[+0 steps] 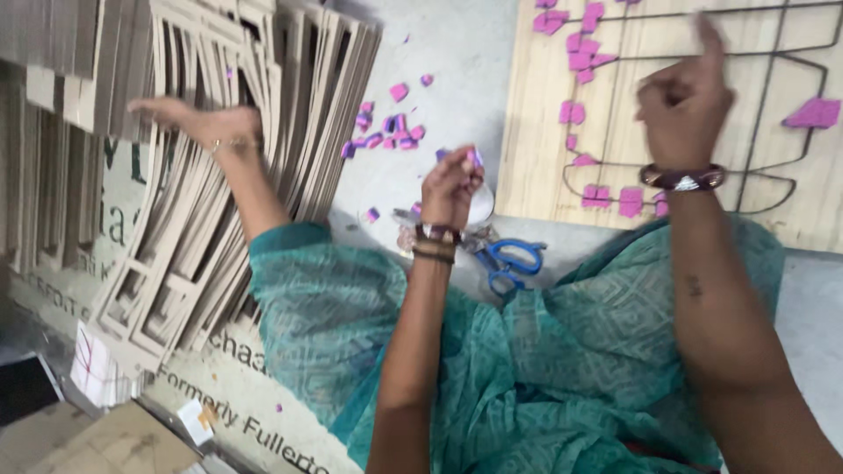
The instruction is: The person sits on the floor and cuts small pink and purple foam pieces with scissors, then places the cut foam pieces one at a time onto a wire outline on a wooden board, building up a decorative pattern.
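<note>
Foam piece [472, 158], small and purple, sits pinched in the left hand [452, 186] fingertips, above blue-handled scissors [509, 263] on the grey floor [457, 61]. Right hand [683, 101] is loosely clenched, forefinger up, over the wooden die board [544, 105] dotted with pink foam squares [575, 112]. A co-worker's hand [198, 121] rests flat on stacked cardboard cutouts [290, 96] at the floor's left edge.

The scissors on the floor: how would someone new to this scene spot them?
Start at the big plywood board with pink foam pieces, then drop to the grey floor off its lower left corner. The scissors lie there against the teal garment, the only blue-handled thing around.
</note>
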